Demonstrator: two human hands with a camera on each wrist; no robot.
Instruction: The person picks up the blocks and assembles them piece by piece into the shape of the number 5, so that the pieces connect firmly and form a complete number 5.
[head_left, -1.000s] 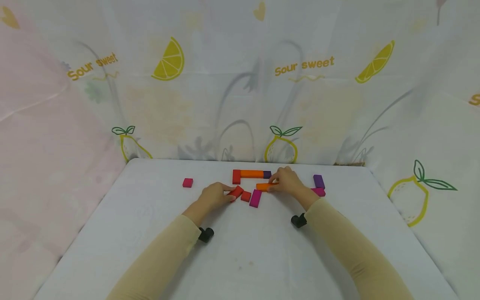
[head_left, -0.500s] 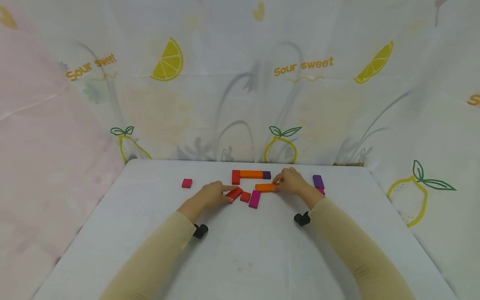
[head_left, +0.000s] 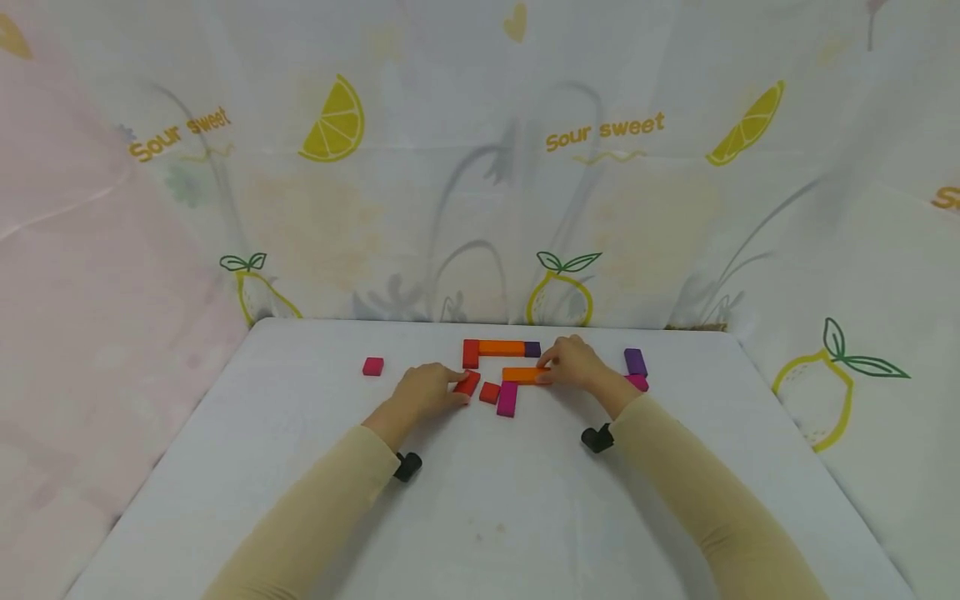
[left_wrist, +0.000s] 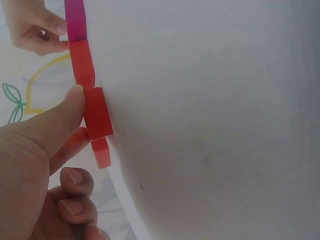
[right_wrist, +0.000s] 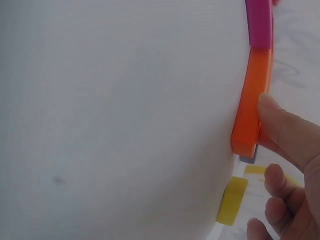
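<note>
My left hand (head_left: 423,392) pinches a red block (head_left: 467,385) between thumb and forefinger, at the left of a loose group. The other fingers of that hand are curled in the left wrist view. Across from it my right hand (head_left: 573,364) pinches the right part of a long orange block (head_left: 519,376). That block's left end meets the far end of a magenta block (head_left: 507,400), and the right wrist view shows them end to end. Between the red and magenta blocks lies a small red-orange block (head_left: 489,392).
Behind the hands a red block (head_left: 470,355), an orange bar (head_left: 501,348) and a small purple block (head_left: 532,349) form a row. A pink block (head_left: 372,367) lies left; purple (head_left: 635,362) and magenta (head_left: 638,382) blocks lie right. A yellow block (right_wrist: 232,200) shows in the right wrist view.
The orange block has slid left, up to the magenta block's far end. The red block in my left hand has turned steeper, pointing more away from me.
</note>
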